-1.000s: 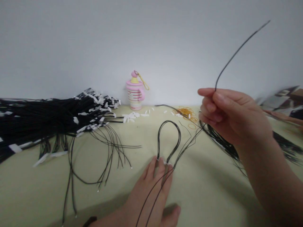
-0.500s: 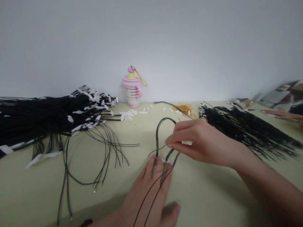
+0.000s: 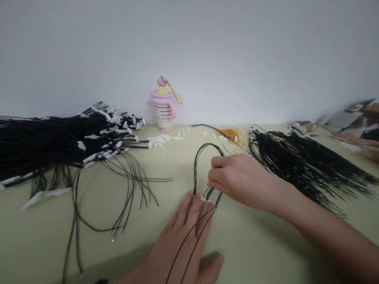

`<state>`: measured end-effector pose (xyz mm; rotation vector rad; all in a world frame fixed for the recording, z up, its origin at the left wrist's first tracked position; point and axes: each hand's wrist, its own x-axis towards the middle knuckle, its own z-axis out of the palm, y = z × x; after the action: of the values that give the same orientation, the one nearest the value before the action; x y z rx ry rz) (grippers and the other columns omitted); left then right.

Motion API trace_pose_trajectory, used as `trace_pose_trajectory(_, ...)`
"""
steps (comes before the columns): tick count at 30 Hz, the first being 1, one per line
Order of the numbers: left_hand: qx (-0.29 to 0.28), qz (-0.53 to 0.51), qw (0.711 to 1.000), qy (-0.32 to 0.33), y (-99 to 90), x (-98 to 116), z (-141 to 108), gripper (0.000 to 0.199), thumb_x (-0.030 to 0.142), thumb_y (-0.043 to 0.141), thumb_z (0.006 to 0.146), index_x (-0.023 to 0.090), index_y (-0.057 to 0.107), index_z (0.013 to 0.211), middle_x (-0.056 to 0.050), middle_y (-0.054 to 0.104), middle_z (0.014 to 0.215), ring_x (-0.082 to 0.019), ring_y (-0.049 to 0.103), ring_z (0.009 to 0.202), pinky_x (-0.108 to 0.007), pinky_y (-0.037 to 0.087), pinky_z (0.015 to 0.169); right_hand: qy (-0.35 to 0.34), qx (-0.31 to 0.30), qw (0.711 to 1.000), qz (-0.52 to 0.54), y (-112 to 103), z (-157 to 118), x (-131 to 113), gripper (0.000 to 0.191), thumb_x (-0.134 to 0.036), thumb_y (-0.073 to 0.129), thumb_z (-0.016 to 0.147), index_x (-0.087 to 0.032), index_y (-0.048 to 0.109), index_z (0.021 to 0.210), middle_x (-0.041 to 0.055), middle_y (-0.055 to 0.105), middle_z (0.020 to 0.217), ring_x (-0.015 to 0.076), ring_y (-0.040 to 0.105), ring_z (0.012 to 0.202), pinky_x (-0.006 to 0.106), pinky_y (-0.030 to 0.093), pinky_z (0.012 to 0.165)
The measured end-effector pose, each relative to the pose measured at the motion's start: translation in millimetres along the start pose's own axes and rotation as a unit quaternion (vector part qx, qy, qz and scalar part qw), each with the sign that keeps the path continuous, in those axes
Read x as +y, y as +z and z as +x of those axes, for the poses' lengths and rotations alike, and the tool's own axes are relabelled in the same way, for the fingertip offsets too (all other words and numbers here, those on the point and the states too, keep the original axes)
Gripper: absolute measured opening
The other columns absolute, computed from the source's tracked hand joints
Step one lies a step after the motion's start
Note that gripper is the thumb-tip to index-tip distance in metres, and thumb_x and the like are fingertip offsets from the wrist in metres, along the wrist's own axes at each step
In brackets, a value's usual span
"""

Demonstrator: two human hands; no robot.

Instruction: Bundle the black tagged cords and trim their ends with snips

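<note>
Head view: wire loop [image 3: 195, 173] at left hand's [image 3: 169, 245] parted fingertips; right hand [image 3: 238, 180] pinching strand [image 3: 205, 192]

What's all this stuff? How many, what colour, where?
wall: 1, grey, back
table: 1, pale green, below
cup: 1, pink and white, back
wire pile: 1, black and white, left
loose wires: several, black, front left and back
white pieces: many, white, back
rubber bands: many, orange, back
fanned wires: many, black, right
looped wires: several, black, at hands
blurry clutter: count unclear, grey-brown, far right
another person's hand: at least 1, far right
left hand: 1, front middle
right hand: 1, at looped wires
</note>
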<state>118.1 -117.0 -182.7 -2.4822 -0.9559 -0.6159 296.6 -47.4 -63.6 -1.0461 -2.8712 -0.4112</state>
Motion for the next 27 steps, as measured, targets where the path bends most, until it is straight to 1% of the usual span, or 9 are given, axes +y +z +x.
trace_pose_trajectory(4,-0.047,-0.016,0.999,-0.009,-3.4,-0.5,-4.5,0.071,0.049,0.057,0.077,0.006,0.044,0.132,-0.022,0.044,0.137,-0.036,0.039,0.129,-0.042,0.047,0.095,-0.003,-0.012,0.999,-0.032,0.8,0.2,-4.3,0.015,-0.016,0.053,0.085,-0.016,0.060,0.072,0.0028,0.058,0.073,0.0103,0.048,0.053,0.027,0.012,0.050)
trace_pose_trajectory(8,-0.070,-0.028,0.997,-0.018,-9.4,0.1,-4.9,0.071,0.047,0.056,0.080,0.006,0.038,0.136,-0.023,0.039,0.141,-0.035,0.035,0.131,-0.044,0.042,0.100,-0.013,-0.029,0.998,-0.045,4.5,3.6,-8.5,0.010,-0.012,0.055,0.080,-0.015,0.059,0.071,0.0030,0.057,0.073,0.0138,0.055,0.057,0.027,0.012,0.048)
trace_pose_trajectory(10,-0.075,-0.035,0.996,-0.018,-9.1,-0.1,-2.7,0.072,0.048,0.055,0.081,0.006,0.038,0.136,-0.024,0.038,0.141,-0.036,0.035,0.131,-0.044,0.042,0.100,-0.022,-0.029,0.998,-0.042,6.4,4.5,-8.9,0.009,-0.010,0.056,0.077,-0.015,0.058,0.071,0.0030,0.057,0.073,0.0150,0.057,0.059,0.027,0.012,0.048)
trace_pose_trajectory(12,-0.082,-0.038,0.996,-0.016,-7.2,-0.7,0.6,0.073,0.049,0.055,0.079,0.006,0.039,0.136,-0.025,0.039,0.140,-0.037,0.037,0.130,-0.045,0.045,0.097,-0.025,-0.020,0.999,-0.036,7.4,4.3,-8.3,0.009,-0.011,0.056,0.079,-0.016,0.058,0.071,0.0029,0.057,0.073,0.0152,0.056,0.059,0.027,0.013,0.048)
trace_pose_trajectory(15,-0.080,-0.031,0.996,-0.013,-5.2,-1.3,4.9,0.073,0.048,0.057,0.077,0.006,0.043,0.134,-0.026,0.041,0.138,-0.039,0.040,0.127,-0.045,0.049,0.092,-0.021,-0.013,0.999,-0.028,7.2,3.0,-7.1,0.013,-0.017,0.055,0.083,-0.016,0.058,0.071,0.0027,0.057,0.073,0.0140,0.055,0.057,0.027,0.013,0.048)
trace_pose_trajectory(17,-0.077,-0.023,0.997,-0.010,-5.2,-1.2,5.9,0.072,0.049,0.057,0.077,0.006,0.045,0.133,-0.027,0.043,0.136,-0.039,0.041,0.126,-0.044,0.050,0.091,-0.019,-0.019,0.999,-0.027,6.8,2.6,-7.1,0.014,-0.019,0.055,0.084,-0.016,0.058,0.071,0.0029,0.058,0.073,0.0131,0.054,0.057,0.027,0.013,0.048)
trace_pose_trajectory(20,-0.078,-0.021,0.997,-0.004,-5.0,-0.5,4.4,0.071,0.048,0.057,0.077,0.006,0.045,0.133,-0.026,0.043,0.136,-0.038,0.041,0.126,-0.044,0.050,0.092,-0.025,-0.029,0.999,-0.026,7.4,3.0,-7.7,0.014,-0.018,0.054,0.085,-0.015,0.058,0.071,0.0032,0.058,0.074,0.0130,0.055,0.058,0.027,0.013,0.048)
trace_pose_trajectory(22,-0.069,-0.023,0.997,-0.001,-3.6,-0.2,2.8,0.071,0.049,0.057,0.076,0.006,0.046,0.132,-0.026,0.044,0.136,-0.038,0.042,0.126,-0.044,0.051,0.090,-0.030,-0.025,0.999,-0.028,8.4,3.5,-7.5,0.013,-0.016,0.054,0.084,-0.015,0.058,0.072,0.0031,0.058,0.074,0.0137,0.056,0.059,0.027,0.013,0.048)
trace_pose_trajectory(27,-0.054,-0.014,0.998,-0.001,-1.7,-1.8,3.5,0.070,0.049,0.057,0.075,0.006,0.048,0.130,-0.024,0.045,0.135,-0.038,0.044,0.125,-0.044,0.051,0.090,-0.015,-0.016,0.999,-0.034,10.2,4.0,-5.4,0.015,-0.018,0.053,0.085,-0.016,0.058,0.071,0.0025,0.057,0.074,0.0145,0.057,0.058,0.027,0.013,0.047)
